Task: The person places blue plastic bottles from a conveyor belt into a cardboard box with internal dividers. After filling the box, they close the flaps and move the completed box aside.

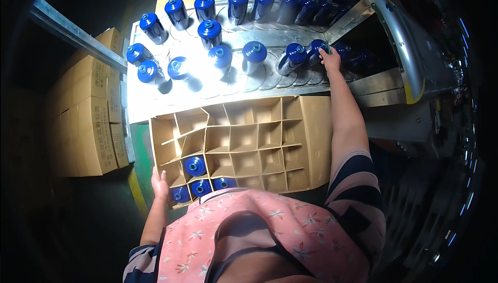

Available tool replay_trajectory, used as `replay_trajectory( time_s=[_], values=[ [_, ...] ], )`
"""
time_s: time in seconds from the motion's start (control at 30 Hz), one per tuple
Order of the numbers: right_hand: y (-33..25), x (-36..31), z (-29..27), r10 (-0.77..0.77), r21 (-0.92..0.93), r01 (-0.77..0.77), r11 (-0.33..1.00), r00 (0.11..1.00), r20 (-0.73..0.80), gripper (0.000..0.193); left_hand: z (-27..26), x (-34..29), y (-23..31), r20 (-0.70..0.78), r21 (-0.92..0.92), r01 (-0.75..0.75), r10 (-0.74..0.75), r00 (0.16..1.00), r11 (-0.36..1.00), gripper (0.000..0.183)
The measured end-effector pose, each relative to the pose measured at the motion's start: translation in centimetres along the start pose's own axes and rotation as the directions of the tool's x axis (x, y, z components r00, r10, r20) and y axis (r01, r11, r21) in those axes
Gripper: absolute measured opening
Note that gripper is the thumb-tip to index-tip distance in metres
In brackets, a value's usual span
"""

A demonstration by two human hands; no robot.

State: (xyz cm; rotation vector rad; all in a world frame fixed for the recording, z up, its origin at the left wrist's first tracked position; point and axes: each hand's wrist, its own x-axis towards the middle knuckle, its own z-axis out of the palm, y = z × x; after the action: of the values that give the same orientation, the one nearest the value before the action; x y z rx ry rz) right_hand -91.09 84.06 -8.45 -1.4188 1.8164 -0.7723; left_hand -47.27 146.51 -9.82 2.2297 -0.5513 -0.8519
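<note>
At the far right of the conveyor, my right hand point(330, 59) is closed around the neck of a blue glass bottle point(314, 50). The bottle's lower part stays in shadow. My left hand point(160, 183) grips the near left edge of an open cardboard box point(319, 143), thumb over the rim. Card dividers split the box into many cells. In its near left cells stand several blue bottles, one of them point(195, 166) a row farther in. Just left of my right hand, another blue bottle point(294, 54) stands on the conveyor.
Beyond the box runs a metal conveyor point(181, 93) with overlapping plates, bearing two rows of blue bottles. A curved metal housing point(397, 39) with a yellow edge rises at right. Stacked closed cartons point(85, 127) stand at left, beside a slanting metal bar point(78, 34).
</note>
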Motion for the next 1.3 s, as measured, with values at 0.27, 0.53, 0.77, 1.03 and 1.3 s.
replay_trajectory(
  time_s=[0.27, 0.53, 0.77, 1.03, 1.3],
  values=[
    [3.3, 6.2, -2.4, -0.104, -0.218, 0.076, 0.973, 0.987, -0.121, 0.029, 1.2, -1.5, 0.1, 0.021, -0.018, 0.082, -0.082, 0.996, 0.996, 0.036],
    [1.1, 3.4, -5.8, -0.017, -0.080, -0.004, 0.997, 0.965, -0.263, 0.037, 0.7, 0.0, 1.5, 0.019, -0.173, 0.034, -0.031, 0.999, 0.984, 0.042],
    [-5.7, -21.3, 2.8, -0.240, 0.221, 0.119, 0.968, 0.695, 0.678, 0.028, 2.6, 10.7, -0.4, 0.049, -0.055, -0.236, 0.238, 0.970, 0.970, 0.047],
    [-8.1, -48.1, 18.7, -0.162, -0.005, 0.591, 0.807, 0.230, 0.960, 0.044, 2.0, 13.5, -2.3, 0.042, -0.077, -0.243, 0.247, 0.968, 0.967, 0.043],
    [-8.0, -50.1, 26.1, -0.068, -0.126, 0.823, 0.554, 0.195, 0.978, 0.040, 1.7, 17.2, -5.4, 0.044, -0.145, -0.281, 0.290, 0.956, 0.949, 0.045]
  ],
)
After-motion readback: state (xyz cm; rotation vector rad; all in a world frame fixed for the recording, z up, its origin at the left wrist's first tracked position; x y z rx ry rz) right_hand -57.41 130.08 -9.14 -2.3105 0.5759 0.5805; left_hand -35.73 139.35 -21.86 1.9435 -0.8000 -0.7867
